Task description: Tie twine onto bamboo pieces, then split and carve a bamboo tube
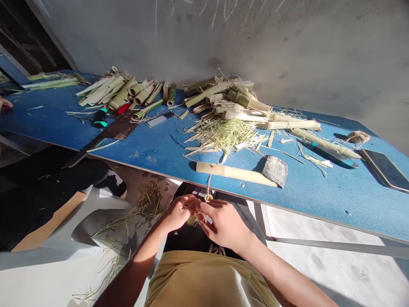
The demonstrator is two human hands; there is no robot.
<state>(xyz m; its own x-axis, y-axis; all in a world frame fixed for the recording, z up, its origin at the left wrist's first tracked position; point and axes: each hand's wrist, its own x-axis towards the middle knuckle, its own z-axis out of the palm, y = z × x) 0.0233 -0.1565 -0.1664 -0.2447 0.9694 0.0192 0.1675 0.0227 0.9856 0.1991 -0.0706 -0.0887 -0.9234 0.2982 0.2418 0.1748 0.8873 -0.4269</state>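
Note:
My left hand (180, 213) and my right hand (225, 224) meet above my lap, just below the table's near edge. The fingers of both are closed on thin brown twine (201, 215), bunched mostly at the right fingers. Close by their tips is a small round bamboo end (208, 198); how far it extends behind the fingers is hidden. From it the twine rises over the edge to a pale split bamboo strip (231, 172) lying on the table. A rough grey stone block (275, 170) rests on the strip's right end.
The blue table (322, 200) holds bamboo shavings (231, 135), cut bamboo pieces (118, 89), a rusty cleaver (119, 127), a knife blade (159, 119), a twine ball (358, 137) and a phone (386, 168). Another person's hand (5, 105) shows at far left. A grey wall stands behind.

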